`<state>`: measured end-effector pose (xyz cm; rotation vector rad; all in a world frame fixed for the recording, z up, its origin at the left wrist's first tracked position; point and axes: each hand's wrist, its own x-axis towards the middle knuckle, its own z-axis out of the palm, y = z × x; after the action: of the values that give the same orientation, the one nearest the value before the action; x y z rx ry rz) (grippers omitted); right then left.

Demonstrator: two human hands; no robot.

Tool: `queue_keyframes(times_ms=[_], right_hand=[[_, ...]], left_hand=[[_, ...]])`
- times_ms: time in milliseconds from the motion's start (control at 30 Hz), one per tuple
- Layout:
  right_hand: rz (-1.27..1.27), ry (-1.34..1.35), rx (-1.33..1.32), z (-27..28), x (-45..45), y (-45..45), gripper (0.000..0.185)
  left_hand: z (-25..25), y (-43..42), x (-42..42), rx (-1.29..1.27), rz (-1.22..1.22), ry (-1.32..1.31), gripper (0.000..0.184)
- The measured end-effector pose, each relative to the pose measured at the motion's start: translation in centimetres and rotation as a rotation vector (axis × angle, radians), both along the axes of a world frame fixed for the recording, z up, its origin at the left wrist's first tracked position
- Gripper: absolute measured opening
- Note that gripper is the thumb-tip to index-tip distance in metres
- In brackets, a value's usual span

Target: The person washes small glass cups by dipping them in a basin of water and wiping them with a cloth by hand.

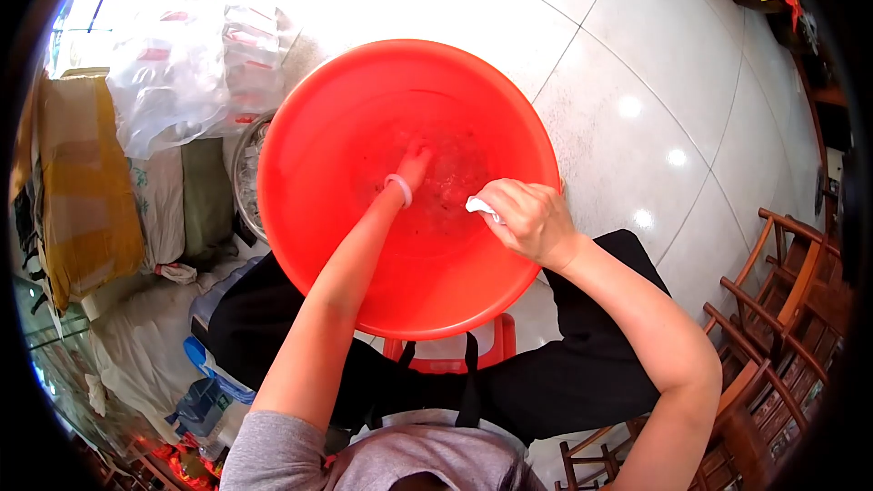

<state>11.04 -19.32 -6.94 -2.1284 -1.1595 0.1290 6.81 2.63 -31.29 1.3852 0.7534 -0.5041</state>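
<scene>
inside the wide red basin (318, 145), low in its middle, the left hand (416, 160) reaches down into what looks like cloudy water with small dark specks; i cannot tell whether its fingers are clenched or closed on anything. a pale pink bracelet (398, 189) circles that wrist. over the basin's right side, the right hand (529, 218) is curled tight around a small white item (482, 207) — one end pokes out past the fingers toward the middle of the basin, and what it is made of is hard to say.

under the near rim shows a red stool (503, 338), between the person's black-trousered legs (582, 355). close by the basin's left side, partly hidden by it, is a round metal bowl (245, 182) with clear, shiny things in it. past that lie translucent plastic bags (173, 64) with red print, a dark green bundle (206, 191) and a box (91, 182) covered in yellowish tape. pale floor tiles (655, 64) spread beyond — off to the right stands brown wooden furniture (782, 327) with slatted parts.
</scene>
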Motion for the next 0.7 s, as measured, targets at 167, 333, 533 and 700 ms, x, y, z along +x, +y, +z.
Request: queue_keyframes(times_ms=[167, 333, 533, 700], right_hand=[[-0.004, 0.028, -0.012, -0.3, 0.0, -0.1, 0.019], [-0.005, 0.032, -0.032, -0.1, 0.0, 0.0, 0.019], [-0.006, 0.045, -0.028, -0.3, -0.1, 0.0, 0.018], [-0.013, 0.002, -0.013, -0.9, -0.3, -0.3, 0.016]], left_hand=[[-0.7, -0.9, -1.2, 0.732, -0.214, -0.451, 0.048], [0.3, -2.0, -1.2, 0.613, -0.089, -0.379, 0.053], [2.3, -2.4, -1.0, 0.792, -0.360, -0.146, 0.050], [2.3, -2.1, -0.4, 0.966, -0.914, 0.004, 0.045]])
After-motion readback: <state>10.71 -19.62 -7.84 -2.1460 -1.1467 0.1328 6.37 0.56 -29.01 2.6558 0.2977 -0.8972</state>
